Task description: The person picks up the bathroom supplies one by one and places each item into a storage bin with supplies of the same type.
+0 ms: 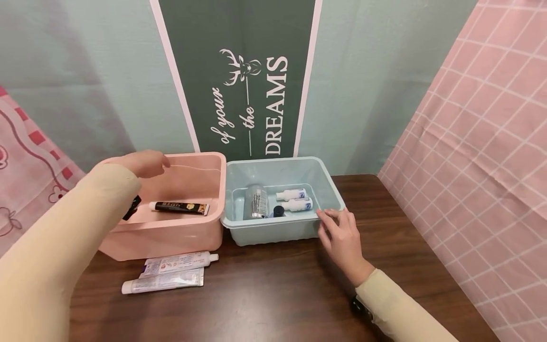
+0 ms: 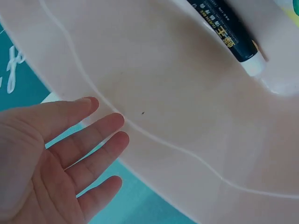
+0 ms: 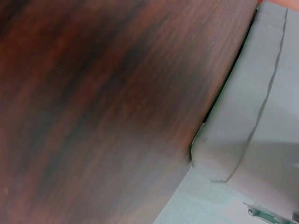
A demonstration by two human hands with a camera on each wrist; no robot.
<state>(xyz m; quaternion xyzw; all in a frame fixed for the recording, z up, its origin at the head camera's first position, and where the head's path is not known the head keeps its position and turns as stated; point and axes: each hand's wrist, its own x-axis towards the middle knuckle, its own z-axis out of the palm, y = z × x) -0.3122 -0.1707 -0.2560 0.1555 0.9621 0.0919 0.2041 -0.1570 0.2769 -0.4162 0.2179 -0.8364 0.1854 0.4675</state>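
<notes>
In the head view my left hand [image 1: 147, 163] is over the back left of the pink bin [image 1: 171, 240]. The left wrist view has that hand [image 2: 60, 154] beside the bin's rim, its fingers spread and holding nothing. A black tube with a white cap [image 1: 181, 207] lies on the bin's floor. My right hand [image 1: 344, 240] touches the front right corner of the light blue bin [image 1: 273, 233] with slightly bent fingers. Inside that bin are a clear bottle [image 1: 257, 202], two small white bottles [image 1: 297, 204] and a dark-capped item [image 1: 278, 211]. The right wrist view shows no fingers.
Two toothpaste tubes, one whitish [image 1: 181, 262] and one silvery [image 1: 166, 282], lie on the brown wooden table [image 1: 265, 299] before the pink bin. The bins stand side by side against a green curtain [image 1: 350, 95]. A pink checked cloth [image 1: 483, 156] hangs at the right.
</notes>
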